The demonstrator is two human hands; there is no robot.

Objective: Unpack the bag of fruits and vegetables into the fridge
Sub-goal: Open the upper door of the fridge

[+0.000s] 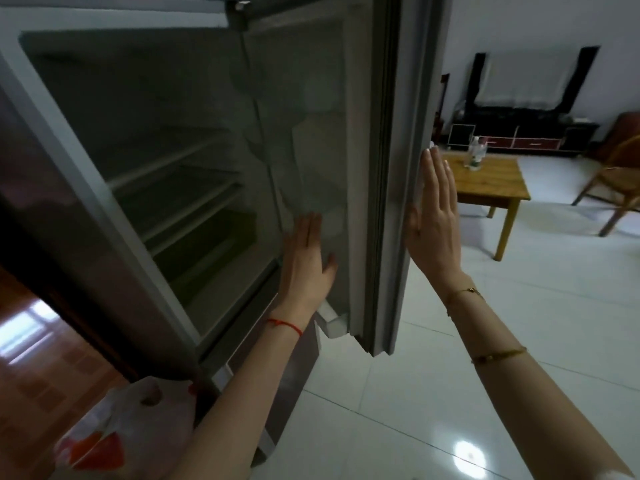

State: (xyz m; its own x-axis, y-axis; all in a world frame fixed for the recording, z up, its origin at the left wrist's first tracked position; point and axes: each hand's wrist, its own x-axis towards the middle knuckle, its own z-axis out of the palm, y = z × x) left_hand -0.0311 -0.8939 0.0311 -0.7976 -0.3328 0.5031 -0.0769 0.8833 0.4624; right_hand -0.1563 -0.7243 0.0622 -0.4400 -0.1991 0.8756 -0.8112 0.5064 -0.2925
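The fridge (145, 174) is standing open. The right hand (433, 223) is lying flat, fingers straight, against the outer edge of the fridge door (384, 168); the left hand (304, 261) is reaching inside, released, fingers straight. The bag (131, 431) is sitting near left, below the fridge.

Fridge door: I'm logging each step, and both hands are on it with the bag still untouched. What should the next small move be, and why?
Probably let go of the fridge door and reach the left hand down to the bag. The door stands wide open, the shelves are exposed, both the left and right hand lie flat on it, and the bag sits unopened below.
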